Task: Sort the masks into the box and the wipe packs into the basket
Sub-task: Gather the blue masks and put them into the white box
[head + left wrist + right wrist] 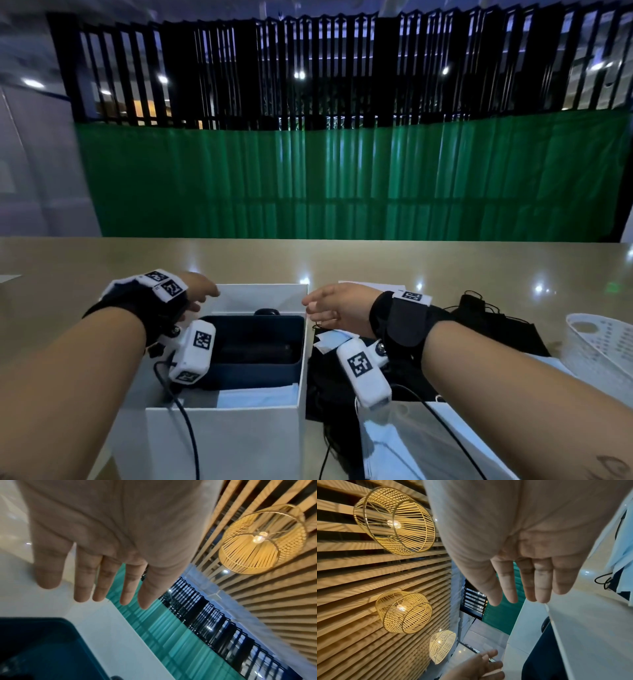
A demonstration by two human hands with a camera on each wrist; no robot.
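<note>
Head view showed both my grips slack and holding nothing — left hand (pixel 197 291) over the white box (pixel 226 431), right hand (pixel 337 305) above the masks (pixel 493 329) on the desk (pixel 376 260) — soft, feather-light, floppy things, I judged, best pinched mid-fold, clear of the snagging loops.

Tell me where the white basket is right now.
In the head view the white basket sits on the table at the far right edge, just right of the black masks and beyond the right forearm.

box (pixel 239 435) on table (pixel 376 260), masks (pixel 493 325) to its right, basket (pixel 603 356) farther right
</note>
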